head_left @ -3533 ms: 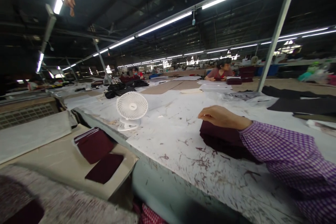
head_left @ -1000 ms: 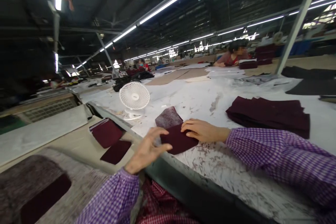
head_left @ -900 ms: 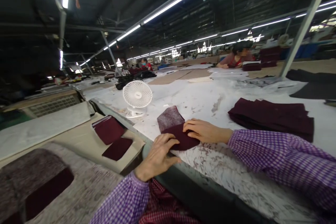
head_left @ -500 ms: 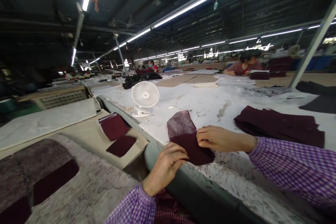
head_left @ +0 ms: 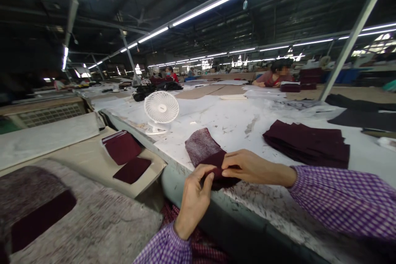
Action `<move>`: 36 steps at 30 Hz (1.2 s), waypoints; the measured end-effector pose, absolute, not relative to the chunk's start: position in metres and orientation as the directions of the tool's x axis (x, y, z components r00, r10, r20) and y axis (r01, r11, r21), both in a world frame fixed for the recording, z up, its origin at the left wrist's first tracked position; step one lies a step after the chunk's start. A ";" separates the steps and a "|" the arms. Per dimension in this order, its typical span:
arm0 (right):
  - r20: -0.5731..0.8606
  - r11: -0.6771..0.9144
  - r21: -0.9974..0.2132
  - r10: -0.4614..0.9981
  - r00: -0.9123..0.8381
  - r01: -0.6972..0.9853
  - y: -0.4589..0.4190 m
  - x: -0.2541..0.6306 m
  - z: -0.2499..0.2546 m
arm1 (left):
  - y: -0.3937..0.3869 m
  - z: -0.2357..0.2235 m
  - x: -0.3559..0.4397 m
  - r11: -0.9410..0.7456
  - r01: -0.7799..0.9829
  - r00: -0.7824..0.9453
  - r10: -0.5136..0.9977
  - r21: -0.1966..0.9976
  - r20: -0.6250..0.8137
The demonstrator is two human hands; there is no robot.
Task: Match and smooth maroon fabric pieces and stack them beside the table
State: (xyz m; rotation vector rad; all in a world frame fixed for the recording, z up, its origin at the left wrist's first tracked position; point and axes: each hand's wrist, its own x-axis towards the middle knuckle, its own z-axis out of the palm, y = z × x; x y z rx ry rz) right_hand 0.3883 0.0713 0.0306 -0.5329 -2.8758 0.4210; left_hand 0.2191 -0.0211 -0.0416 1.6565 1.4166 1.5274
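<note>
Fabric lies far to your left: a dark maroon panel (head_left: 41,218) on the speckled grey mat (head_left: 102,231) at the lower edge. Right of it, on the beige lower surface (head_left: 83,152), sit two more maroon pieces, one stack with pale edges (head_left: 122,146) and a flat one (head_left: 131,170) just beside it. Behind them, on the white paper-covered table (head_left: 235,123), a small white fan (head_left: 161,109) stands upright, facing you.

Your left hand (head_left: 194,198) rises from below the table edge, fingers curled and pinching the near corner of the maroon fabric piece (head_left: 216,165), thumb against the cloth. That piece lies at the table's near edge, its maroon part folded over a speckled grey underside (head_left: 201,146) that shows behind it (same mottled look as the mat). Your right hand (head_left: 250,168) comes in from the right, flat and low, fingertips closed on the same piece and almost meeting the left thumb. Both sleeves are purple check.

Further right, well apart from your hands, a low stack of maroon panels (head_left: 309,142) rests on the table. Beyond it lie dark cloths (head_left: 361,117), and a slanted metal post (head_left: 349,45) stands up from the table. A person in red (head_left: 272,77) sits at the far table.
</note>
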 end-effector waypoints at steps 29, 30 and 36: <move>0.573 0.679 -0.676 0.728 -0.376 0.285 0.121 0.430 0.062 | -0.009 -0.015 0.205 -0.270 0.237 -0.070 0.953 0.933 0.294; 0.568 0.770 -0.563 0.624 -0.536 0.300 0.104 0.423 0.062 | -0.009 -0.011 0.207 -0.190 -0.001 -0.082 0.979 0.982 0.189; 0.274 0.865 -0.499 0.218 -0.937 0.055 0.060 0.403 0.059 | -0.010 -0.016 0.216 0.042 -0.339 -0.145 0.985 0.940 -0.097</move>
